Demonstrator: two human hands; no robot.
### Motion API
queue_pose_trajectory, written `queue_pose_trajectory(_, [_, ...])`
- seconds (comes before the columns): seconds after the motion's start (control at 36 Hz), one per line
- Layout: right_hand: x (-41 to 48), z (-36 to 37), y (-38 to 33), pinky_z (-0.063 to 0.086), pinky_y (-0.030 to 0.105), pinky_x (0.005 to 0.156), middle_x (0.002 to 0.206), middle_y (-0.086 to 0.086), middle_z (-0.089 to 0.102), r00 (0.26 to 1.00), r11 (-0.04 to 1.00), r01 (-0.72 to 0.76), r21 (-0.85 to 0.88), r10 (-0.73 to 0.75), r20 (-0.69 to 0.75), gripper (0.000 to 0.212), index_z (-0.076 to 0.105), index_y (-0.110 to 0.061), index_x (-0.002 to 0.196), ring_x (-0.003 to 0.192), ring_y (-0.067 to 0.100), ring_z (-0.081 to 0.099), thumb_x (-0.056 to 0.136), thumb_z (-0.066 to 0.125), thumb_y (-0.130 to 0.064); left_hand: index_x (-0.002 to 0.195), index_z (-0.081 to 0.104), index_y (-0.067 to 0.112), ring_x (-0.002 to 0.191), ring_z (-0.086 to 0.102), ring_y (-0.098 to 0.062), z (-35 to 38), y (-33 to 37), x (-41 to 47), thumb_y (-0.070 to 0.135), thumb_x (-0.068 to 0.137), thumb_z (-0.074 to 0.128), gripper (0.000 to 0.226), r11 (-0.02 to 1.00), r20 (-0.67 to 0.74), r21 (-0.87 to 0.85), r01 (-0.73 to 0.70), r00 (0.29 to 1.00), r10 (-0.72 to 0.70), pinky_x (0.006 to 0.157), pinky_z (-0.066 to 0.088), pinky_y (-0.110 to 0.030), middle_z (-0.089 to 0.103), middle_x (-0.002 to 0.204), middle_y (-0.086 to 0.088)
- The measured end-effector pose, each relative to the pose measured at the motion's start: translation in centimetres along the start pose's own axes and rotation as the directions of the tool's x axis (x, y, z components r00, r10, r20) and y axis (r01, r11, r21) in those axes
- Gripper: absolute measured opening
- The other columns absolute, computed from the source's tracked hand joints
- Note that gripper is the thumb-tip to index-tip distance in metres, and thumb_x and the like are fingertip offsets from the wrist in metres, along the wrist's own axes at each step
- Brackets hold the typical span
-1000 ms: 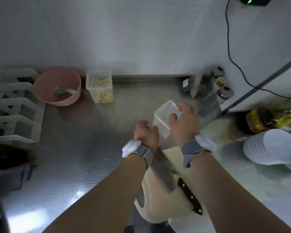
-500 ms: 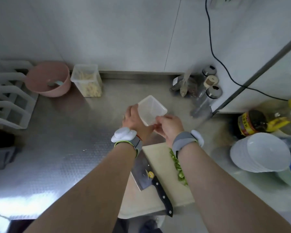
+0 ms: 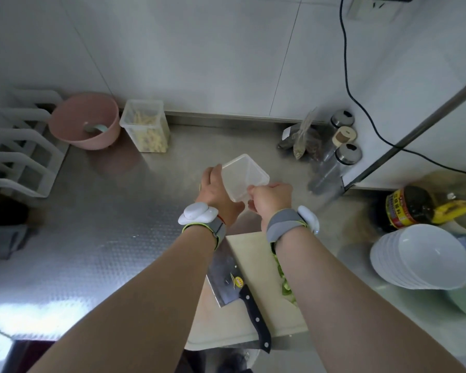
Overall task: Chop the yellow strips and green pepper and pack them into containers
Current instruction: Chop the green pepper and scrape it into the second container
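- We see a dark bottle lying on its side at the right edge. Its label is yellow with a red band and small print too blurred for us to read.
- The cleaver has a small yellow-and-red sticker on the blade near the black handle, and we cannot make out any writing on it.
- Our left hand has its fingers curled round the left side of the clear container.
- Our right hand pinches the container's near right edge with curled fingers.
- The clear container is tilted with its opening towards us and sits just beyond the far edge of the cutting board. We cannot tell whether it touches the counter.
- Green pepper pieces lie on the right part of the board, partly hidden by the right forearm. The cleaver lies flat on the left part, with its handle over the near edge.
- The yellow strips fill a second clear tub against the back wall, just beside a pink bowl.
- The surface is a steel counter with a dimpled pattern and a bright glare at the lower left.
- The wall behind it is white tile, and a black cable runs down it on the right.
- Spice jars and small bags stand at the back right.
- A stack of white bowls sits tilted at the right.
- A white rack stands at the left.
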State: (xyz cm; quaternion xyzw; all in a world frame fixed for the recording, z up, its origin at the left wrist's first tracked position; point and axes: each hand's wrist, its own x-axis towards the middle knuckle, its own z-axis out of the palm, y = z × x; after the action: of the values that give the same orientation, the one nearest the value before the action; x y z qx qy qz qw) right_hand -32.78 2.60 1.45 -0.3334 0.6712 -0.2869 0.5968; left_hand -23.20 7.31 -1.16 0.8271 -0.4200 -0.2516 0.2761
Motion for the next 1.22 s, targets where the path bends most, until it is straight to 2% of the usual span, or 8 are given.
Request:
queue_pose_trajectory(0.19, [-0.3,0.0,0.1,0.055,0.052,0.083,0.099,0.016,0.062,0.996,0.998,0.053,-0.034,-0.055,-0.064,0.042,0.037,-0.022,0.093,0.09,0.039,0.064,0.064,0.067,-0.018,0.145,0.016,0.023,0.119,0.048,-0.023,0.6,0.0,-0.3,0.026,0.063,0.077,0.102,1.0,-0.029,-0.027,-0.012,1.0,0.011,0.085,0.042,-0.026,0.018,0.143,0.007])
queue_pose_trajectory(0.42, [-1.0,-0.3,-0.9,0.051,0.028,0.05,0.08,0.012,0.051,0.988,0.985,0.134,0.106,-0.141,0.065,0.035,0.045,-0.007,0.109,0.043,0.011,0.051,0.082,0.067,-0.008,0.145,0.012,0.029,0.123,0.045,-0.026,0.0,-0.1,-0.1,0.026,0.063,0.074,0.103,1.0,0.023,0.013,-0.014,1.0,0.014,0.093,0.047,-0.04,0.015,0.145,0.011])
queue_pose_trajectory(0.58, [-1.9,-0.3,-3.4,0.05,0.027,0.051,0.081,0.01,0.054,0.957,0.959,0.258,0.116,-0.27,0.102,0.022,0.048,-0.006,0.106,0.054,0.017,0.054,0.089,0.061,-0.015,0.148,0.012,0.029,0.137,0.03,-0.019,-0.1,0.6,-0.1,0.049,0.062,0.079,0.111,0.984,0.07,-0.178,-0.021,0.997,0.034,0.107,0.036,-0.04,0.02,0.154,0.005])
queue_pose_trajectory(0.72, [-1.5,-0.8,-4.4,0.051,0.037,0.076,0.08,0.002,0.065,0.908,0.907,0.419,-0.028,-0.419,0.021,0.016,0.063,-0.02,0.084,0.079,0.023,0.062,0.093,0.05,-0.018,0.128,0.053,0.024,0.117,0.053,-0.02,-0.6,1.6,0.7,0.055,0.083,0.061,0.056,0.927,-0.026,-0.372,0.045,0.998,-0.059,0.099,0.042,-0.033,0.056,0.128,-0.001])
queue_pose_trajectory(0.81, [-0.5,-2.3,-2.8,0.042,0.033,0.089,0.114,0.008,0.064,0.878,0.78,0.429,-0.456,-0.479,0.007,0.022,0.064,-0.018,0.109,0.107,0.029,0.057,0.091,0.052,-0.019,0.104,0.066,0.019,0.103,0.063,-0.028,-1.5,1.8,2.2,0.047,0.093,0.05,0.035,0.826,0.009,-0.531,0.187,0.977,-0.215,0.095,0.047,-0.037,0.068,0.112,-0.006])
queue_pose_trajectory(0.89, [0.0,-3.0,-0.2,0.038,0.04,0.098,0.13,0.013,0.047,0.902,0.611,0.301,-0.732,-0.432,0.009,0.04,0.054,-0.018,0.124,0.119,0.036,0.045,0.086,0.057,-0.029,0.083,0.065,0.018,0.068,0.065,-0.024,-2.0,1.9,3.1,0.04,0.097,0.044,0.033,0.676,0.079,-0.669,0.309,0.934,-0.349,0.065,0.053,-0.032,0.072,0.093,-0.007])
queue_pose_trajectory(1.08, [0.4,-2.7,1.3,0.037,0.033,0.097,0.137,0.017,0.041,0.93,0.757,0.348,-0.553,-0.353,0.103,0.057,0.035,-0.013,0.142,0.119,0.035,0.048,0.092,0.056,-0.029,0.075,0.054,0.014,0.051,0.053,-0.023,-2.0,1.0,4.0,0.021,0.096,0.039,0.026,0.559,0.182,-0.677,0.479,0.844,-0.504,0.053,0.043,-0.027,0.063,0.072,-0.004])
queue_pose_trajectory(1.22, [0.7,-2.3,1.3,0.043,0.036,0.094,0.128,0.019,0.05,0.918,0.765,0.377,-0.522,-0.385,0.097,0.052,0.046,-0.006,0.133,0.112,0.033,0.051,0.089,0.06,-0.031,0.072,0.048,0.015,0.048,0.056,-0.025,-2.2,1.5,3.1,0.016,0.092,0.036,0.024,0.502,0.056,-0.773,0.388,0.83,-0.555,0.054,0.051,-0.035,0.061,0.067,-0.007])
